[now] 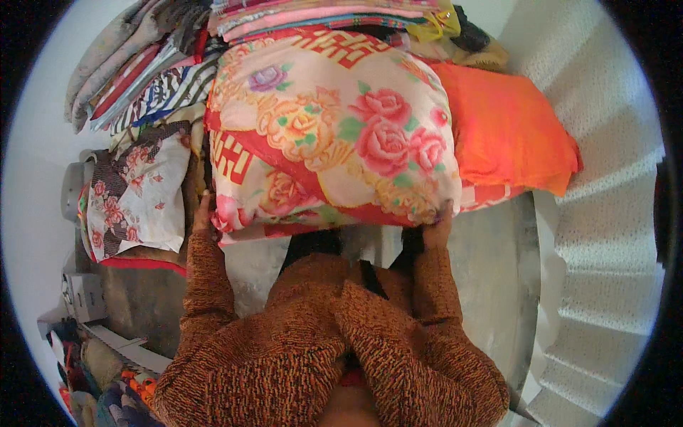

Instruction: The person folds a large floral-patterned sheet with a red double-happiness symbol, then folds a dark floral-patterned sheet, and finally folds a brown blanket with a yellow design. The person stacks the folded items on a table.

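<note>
A plump pillow (334, 135) in a red and cream case with roses lies in front of me. My left hand (204, 212) is at its near left corner, with some fingers against its side. At the near right corner, my right hand (439, 226) grips the pillow's edge, its fingers mostly tucked out of sight beneath. Both sleeves are brown knit. Just right of the floral pillow, an orange pillow (509, 128) rests partly behind it, over more red and white patterned cloth.
Folded cloths (327, 21) are stacked behind the pillow. Striped fabric (167, 92) and a white floral cloth (142, 192) lie to the left. A white textured curtain (605, 213) hangs along the right. A small white box (85, 297) and heaped clothes (117, 398) are at lower left.
</note>
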Tool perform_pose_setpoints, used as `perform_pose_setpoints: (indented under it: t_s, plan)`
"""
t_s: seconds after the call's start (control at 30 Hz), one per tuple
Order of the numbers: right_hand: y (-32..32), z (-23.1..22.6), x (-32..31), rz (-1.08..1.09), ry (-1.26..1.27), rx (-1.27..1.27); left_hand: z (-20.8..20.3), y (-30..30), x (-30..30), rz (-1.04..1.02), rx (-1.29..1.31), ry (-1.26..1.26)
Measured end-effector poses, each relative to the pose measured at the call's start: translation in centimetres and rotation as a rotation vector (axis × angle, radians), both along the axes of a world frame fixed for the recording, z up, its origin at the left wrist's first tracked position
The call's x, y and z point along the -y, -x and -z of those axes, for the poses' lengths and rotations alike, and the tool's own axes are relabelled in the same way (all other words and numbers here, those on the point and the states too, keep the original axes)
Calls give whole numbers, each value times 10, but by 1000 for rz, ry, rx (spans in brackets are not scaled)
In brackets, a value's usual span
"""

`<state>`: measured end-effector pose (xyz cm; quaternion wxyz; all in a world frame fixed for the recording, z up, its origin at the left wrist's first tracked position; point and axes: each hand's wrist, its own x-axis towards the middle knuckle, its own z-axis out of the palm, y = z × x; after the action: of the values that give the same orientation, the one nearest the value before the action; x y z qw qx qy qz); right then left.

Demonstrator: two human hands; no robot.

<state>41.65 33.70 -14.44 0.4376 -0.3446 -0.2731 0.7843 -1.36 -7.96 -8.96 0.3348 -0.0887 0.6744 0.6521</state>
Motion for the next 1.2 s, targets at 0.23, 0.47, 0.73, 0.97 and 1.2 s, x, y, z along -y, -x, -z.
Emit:
perform_pose_setpoints:
  t_s: [0.23, 0.47, 0.73, 0.97, 1.2]
  plan:
    - [0, -26, -16, -187, 38, -54, -14, 21, -42, 59, 95, -200]
    - [27, -34, -26, -174, 34, -81, 39, 57, -58, -27, -13, -128]
    - [61, -40, -69, -220, -2, -35, 88, 65, -47, -99, -221, 100]
    - [75, -48, -106, -247, -46, -22, 175, 30, -21, -13, -694, 568]
    - [72, -31, -92, -238, -18, 18, 139, 10, -28, 253, -1147, 704]
